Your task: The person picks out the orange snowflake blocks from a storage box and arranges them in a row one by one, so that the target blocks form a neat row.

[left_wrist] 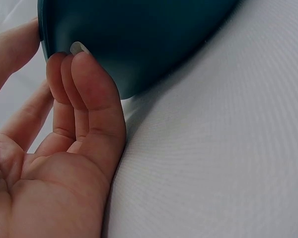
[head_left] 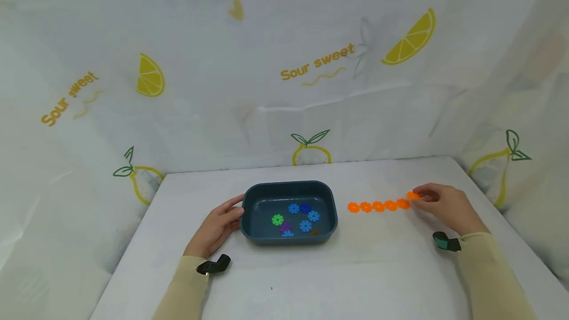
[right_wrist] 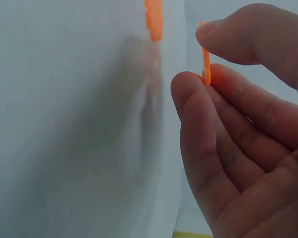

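Observation:
At its left end, a dark teal plastic tray is held by my left hand. In the left wrist view the thumb meets the rim and bent fingers press against the outer wall. My right hand pinches an orange notched, flower-shaped disc between thumb and fingers. The right wrist view shows that disc edge-on, raised above the table. Just left of it, a row of several similar orange discs lies on the table, right of the tray.
Inside the tray lie loose discs: several blue ones, a green one, a purple one and a brownish one. The white table backs onto a lemon-printed cloth.

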`<state>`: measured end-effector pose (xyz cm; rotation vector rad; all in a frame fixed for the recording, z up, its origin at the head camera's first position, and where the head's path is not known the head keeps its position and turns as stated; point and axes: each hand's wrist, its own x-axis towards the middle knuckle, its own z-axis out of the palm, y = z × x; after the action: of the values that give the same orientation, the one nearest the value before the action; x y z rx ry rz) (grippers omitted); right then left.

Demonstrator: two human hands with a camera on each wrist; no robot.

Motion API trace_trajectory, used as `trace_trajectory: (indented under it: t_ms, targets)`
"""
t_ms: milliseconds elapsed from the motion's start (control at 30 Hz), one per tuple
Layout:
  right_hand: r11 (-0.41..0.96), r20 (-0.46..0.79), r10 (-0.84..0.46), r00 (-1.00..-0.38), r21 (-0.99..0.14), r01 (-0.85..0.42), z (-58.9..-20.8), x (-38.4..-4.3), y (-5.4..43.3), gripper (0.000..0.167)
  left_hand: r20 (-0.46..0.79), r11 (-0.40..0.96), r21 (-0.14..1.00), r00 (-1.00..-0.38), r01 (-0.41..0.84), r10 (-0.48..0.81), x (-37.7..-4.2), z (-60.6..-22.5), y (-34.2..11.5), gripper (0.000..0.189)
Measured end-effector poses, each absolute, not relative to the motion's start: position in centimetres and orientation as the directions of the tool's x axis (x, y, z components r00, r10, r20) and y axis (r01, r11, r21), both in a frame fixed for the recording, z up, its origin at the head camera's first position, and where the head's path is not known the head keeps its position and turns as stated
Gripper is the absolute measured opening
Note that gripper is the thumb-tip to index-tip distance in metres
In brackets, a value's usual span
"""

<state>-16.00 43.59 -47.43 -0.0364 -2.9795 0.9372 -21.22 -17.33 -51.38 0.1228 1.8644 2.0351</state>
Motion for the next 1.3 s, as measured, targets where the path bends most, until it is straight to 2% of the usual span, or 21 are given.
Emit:
trace_trajectory:
  t_ms: [267, 1300]
  targets:
    - [0.833, -0.008, 0.037, -0.999, -0.552, 0.035, -48.6, -16.4, 44.5, 0.045, -0.191, -0.059, 0.973, -0.925, -0.222, 0.330, -21.2, -51.3, -17.4, 0.060]
    - [0.840, -0.019, 0.055, -0.998, -0.540, 0.056, -48.9, -16.5, 44.1, 0.041, -0.204, -0.045, 0.972, -0.925, -0.230, 0.320, -21.1, -51.0, -17.1, 0.059]
